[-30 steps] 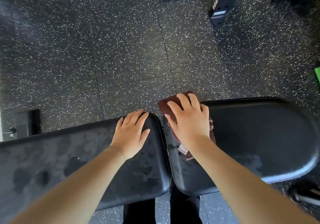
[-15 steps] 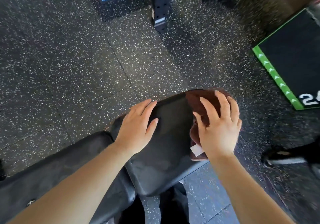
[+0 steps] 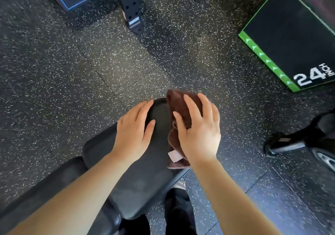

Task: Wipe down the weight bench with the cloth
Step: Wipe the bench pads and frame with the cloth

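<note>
The cloth is dark brown with a white tag; the padded surface is black. The floor is black, flecked white. Far right, a black plyo box has green edging.

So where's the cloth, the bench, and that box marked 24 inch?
cloth (image 3: 175,101), head view, on its bare far corner.
weight bench (image 3: 145,173), head view, on the bare pad near its middle.
24 inch box (image 3: 290,35), head view, on its black top.
</note>
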`<state>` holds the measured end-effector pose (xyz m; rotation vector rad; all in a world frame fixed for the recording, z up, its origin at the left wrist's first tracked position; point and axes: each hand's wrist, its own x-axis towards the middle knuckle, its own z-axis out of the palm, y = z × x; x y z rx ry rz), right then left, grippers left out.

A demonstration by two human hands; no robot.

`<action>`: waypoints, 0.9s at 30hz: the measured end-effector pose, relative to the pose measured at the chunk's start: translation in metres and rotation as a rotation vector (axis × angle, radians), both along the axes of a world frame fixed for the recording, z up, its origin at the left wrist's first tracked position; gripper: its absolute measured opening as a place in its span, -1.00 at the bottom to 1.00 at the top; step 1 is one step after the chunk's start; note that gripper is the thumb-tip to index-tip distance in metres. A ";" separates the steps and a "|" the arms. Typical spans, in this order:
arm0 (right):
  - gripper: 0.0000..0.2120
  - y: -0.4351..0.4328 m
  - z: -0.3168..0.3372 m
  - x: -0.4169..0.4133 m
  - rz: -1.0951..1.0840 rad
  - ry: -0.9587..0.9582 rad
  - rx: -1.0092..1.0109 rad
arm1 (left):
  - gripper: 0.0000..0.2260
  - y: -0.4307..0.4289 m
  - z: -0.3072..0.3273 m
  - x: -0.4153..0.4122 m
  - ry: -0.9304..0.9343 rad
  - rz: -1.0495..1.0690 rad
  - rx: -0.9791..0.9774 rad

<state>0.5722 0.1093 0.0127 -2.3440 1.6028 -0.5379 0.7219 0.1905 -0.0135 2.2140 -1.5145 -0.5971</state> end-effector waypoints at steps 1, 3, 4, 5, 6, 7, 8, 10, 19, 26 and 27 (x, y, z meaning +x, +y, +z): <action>-0.64 0.006 -0.001 -0.006 0.005 -0.012 -0.014 | -0.55 0.000 0.000 -0.001 0.002 0.009 -0.001; -0.65 0.017 -0.006 -0.018 -0.001 -0.048 -0.038 | -0.55 0.000 0.000 -0.003 0.006 0.032 0.003; -0.66 0.022 -0.008 -0.023 -0.009 -0.063 -0.043 | -0.55 0.000 0.000 -0.004 0.005 0.038 0.006; -0.66 0.026 -0.009 -0.026 -0.014 -0.075 -0.044 | -0.55 0.001 0.000 -0.005 0.005 0.043 0.009; -0.66 0.028 -0.010 -0.028 -0.011 -0.081 -0.046 | -0.55 0.001 0.000 -0.006 0.002 0.047 0.011; -0.67 0.028 -0.010 -0.028 -0.006 -0.084 -0.048 | -0.55 0.001 0.000 -0.006 -0.002 0.051 0.013; -0.67 0.026 -0.009 -0.026 -0.003 -0.084 -0.046 | -0.55 0.001 0.000 -0.006 -0.005 0.054 0.014; -0.66 0.013 -0.006 -0.018 -0.012 -0.080 -0.014 | -0.55 0.000 0.000 -0.006 -0.011 0.055 0.014; -0.67 0.009 -0.007 -0.024 0.091 -0.067 -0.031 | -0.53 0.008 -0.003 -0.011 -0.055 0.080 -0.003; -0.71 0.024 -0.008 -0.029 0.122 -0.085 -0.156 | -0.50 0.044 -0.006 -0.016 -0.106 0.067 0.036; -0.72 0.028 -0.010 -0.030 0.135 -0.077 -0.183 | -0.51 0.052 -0.008 -0.017 -0.112 0.057 0.040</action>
